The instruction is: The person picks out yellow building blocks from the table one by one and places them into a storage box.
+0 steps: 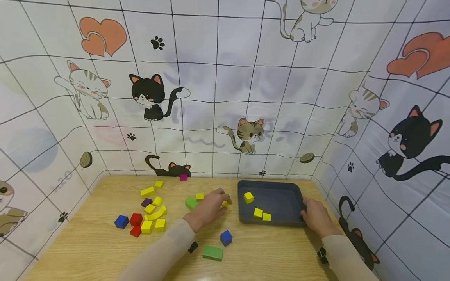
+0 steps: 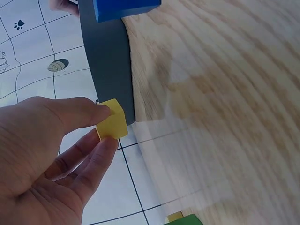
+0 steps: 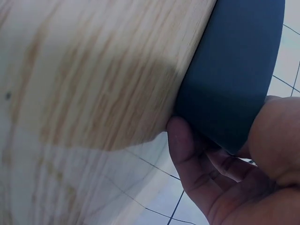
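Observation:
My left hand (image 1: 209, 208) pinches a yellow block (image 2: 112, 121) between thumb and fingertips, just left of the dark grey tray (image 1: 281, 220). Three yellow blocks lie inside the tray, one (image 1: 248, 197) near its left wall and two closer to the front. At the tray's right end my right hand (image 1: 319, 217) grips the rim, thumb and fingers on either side of the wall (image 3: 225, 89). Beside the left hand sit a green block (image 1: 191, 203) and a small yellow block (image 1: 199, 196).
Several yellow blocks, red blocks (image 1: 136, 219), a blue block (image 1: 121, 221) and a purple block (image 1: 146, 202) cluster on the table's left. A magenta block (image 1: 183, 177) lies at the back edge. Nearer the front are a blue cube (image 1: 226, 238) and a green rectangular block (image 1: 212, 253).

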Tool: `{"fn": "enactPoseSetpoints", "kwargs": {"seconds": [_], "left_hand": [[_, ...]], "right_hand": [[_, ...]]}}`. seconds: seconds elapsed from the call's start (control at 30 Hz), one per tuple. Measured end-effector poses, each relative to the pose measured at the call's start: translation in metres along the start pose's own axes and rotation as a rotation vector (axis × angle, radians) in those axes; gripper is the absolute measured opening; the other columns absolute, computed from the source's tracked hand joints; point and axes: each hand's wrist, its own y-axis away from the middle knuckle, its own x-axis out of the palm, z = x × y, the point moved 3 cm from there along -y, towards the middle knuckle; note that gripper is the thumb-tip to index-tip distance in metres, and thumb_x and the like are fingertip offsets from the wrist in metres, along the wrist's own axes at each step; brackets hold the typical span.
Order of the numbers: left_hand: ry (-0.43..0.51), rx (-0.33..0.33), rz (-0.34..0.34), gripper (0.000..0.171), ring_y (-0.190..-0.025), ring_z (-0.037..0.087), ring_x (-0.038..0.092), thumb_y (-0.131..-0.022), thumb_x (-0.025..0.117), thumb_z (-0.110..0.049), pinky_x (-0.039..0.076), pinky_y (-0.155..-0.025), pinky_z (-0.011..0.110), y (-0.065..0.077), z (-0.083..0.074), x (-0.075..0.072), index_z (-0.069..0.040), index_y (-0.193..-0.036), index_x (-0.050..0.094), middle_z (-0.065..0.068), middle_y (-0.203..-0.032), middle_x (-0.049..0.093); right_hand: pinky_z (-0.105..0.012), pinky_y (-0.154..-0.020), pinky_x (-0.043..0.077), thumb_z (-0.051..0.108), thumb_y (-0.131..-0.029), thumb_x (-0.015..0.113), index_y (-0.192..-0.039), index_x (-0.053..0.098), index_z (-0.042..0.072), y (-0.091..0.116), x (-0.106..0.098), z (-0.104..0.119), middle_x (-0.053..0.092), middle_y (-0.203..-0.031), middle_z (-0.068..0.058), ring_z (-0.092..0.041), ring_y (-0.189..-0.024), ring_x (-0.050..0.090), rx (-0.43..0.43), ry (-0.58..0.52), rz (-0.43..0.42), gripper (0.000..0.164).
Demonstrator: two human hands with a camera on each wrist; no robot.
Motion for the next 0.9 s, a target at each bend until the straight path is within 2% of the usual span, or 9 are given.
{"fn": "enactPoseSetpoints", "kwargs": {"seconds": [0.1, 0.23, 0.33, 0.47, 0.63, 0.77, 0.9], "left_hand": [[-0.004, -0.001, -0.011, 0.026, -0.091, 0.012, 0.057, -0.09, 0.076, -0.009, 0.052, -0.081, 0.022, -0.002, -0.002, -0.001, -0.013, -0.115, 0.071, 0.005, -0.112, 0.059], [-0.011, -0.004, -0.027, 0.026, -0.092, 0.013, 0.058, -0.091, 0.075, -0.011, 0.052, -0.083, 0.023, -0.006, -0.008, -0.003, -0.014, -0.116, 0.07, 0.003, -0.112, 0.059], [-0.016, 0.004, -0.047, 0.026, -0.092, 0.012, 0.057, -0.09, 0.076, -0.011, 0.052, -0.083, 0.022, -0.011, -0.016, -0.005, -0.014, -0.115, 0.07, 0.003, -0.112, 0.059], [-0.02, 0.029, -0.079, 0.025, -0.089, 0.011, 0.055, -0.089, 0.077, -0.01, 0.051, -0.08, 0.019, -0.018, -0.025, -0.004, -0.013, -0.113, 0.07, 0.002, -0.11, 0.058], [-0.022, 0.049, -0.077, 0.024, -0.086, 0.009, 0.052, -0.09, 0.077, -0.01, 0.049, -0.076, 0.015, -0.027, -0.035, 0.002, -0.013, -0.112, 0.07, 0.002, -0.108, 0.055], [-0.024, 0.065, -0.07, 0.025, -0.087, 0.009, 0.053, -0.089, 0.077, -0.01, 0.048, -0.075, 0.013, -0.034, -0.043, 0.006, -0.013, -0.113, 0.07, 0.002, -0.106, 0.055], [-0.021, 0.084, -0.048, 0.026, -0.087, 0.006, 0.053, -0.09, 0.076, -0.009, 0.046, -0.072, 0.01, -0.037, -0.05, 0.011, -0.014, -0.115, 0.07, 0.001, -0.106, 0.054]], "right_hand": [[-0.035, -0.052, 0.044, -0.001, -0.088, 0.07, -0.136, 0.045, -0.019, 0.0, 0.0, 0.001, 0.053, -0.129, -0.039, -0.025, -0.067, 0.056, 0.009, 0.0, 0.004, 0.057], [-0.039, -0.059, 0.05, -0.001, -0.087, 0.07, -0.134, 0.047, -0.02, 0.001, 0.0, 0.002, 0.055, -0.127, -0.038, -0.035, -0.086, 0.065, 0.004, 0.014, -0.006, 0.055], [-0.041, -0.061, 0.051, -0.001, -0.087, 0.07, -0.135, 0.047, -0.02, 0.001, 0.0, 0.002, 0.055, -0.126, -0.038, -0.037, -0.092, 0.065, 0.004, 0.017, -0.005, 0.056], [-0.039, -0.058, 0.049, -0.001, -0.087, 0.069, -0.134, 0.047, -0.02, 0.002, 0.001, 0.001, 0.055, -0.126, -0.038, -0.035, -0.088, 0.065, 0.004, 0.016, -0.003, 0.056], [-0.048, -0.067, 0.053, -0.001, -0.087, 0.07, -0.133, 0.048, -0.02, 0.002, 0.001, 0.001, 0.057, -0.124, -0.038, -0.048, -0.103, 0.062, 0.003, 0.029, -0.01, 0.055], [-0.047, -0.066, 0.053, -0.002, -0.086, 0.069, -0.134, 0.048, -0.02, 0.001, 0.001, 0.001, 0.057, -0.124, -0.038, -0.045, -0.101, 0.064, 0.0, 0.023, -0.017, 0.055], [-0.039, -0.057, 0.049, -0.001, -0.087, 0.069, -0.134, 0.047, -0.019, 0.001, 0.001, 0.003, 0.055, -0.127, -0.038, -0.032, -0.082, 0.064, 0.012, 0.011, -0.016, 0.055]]}}
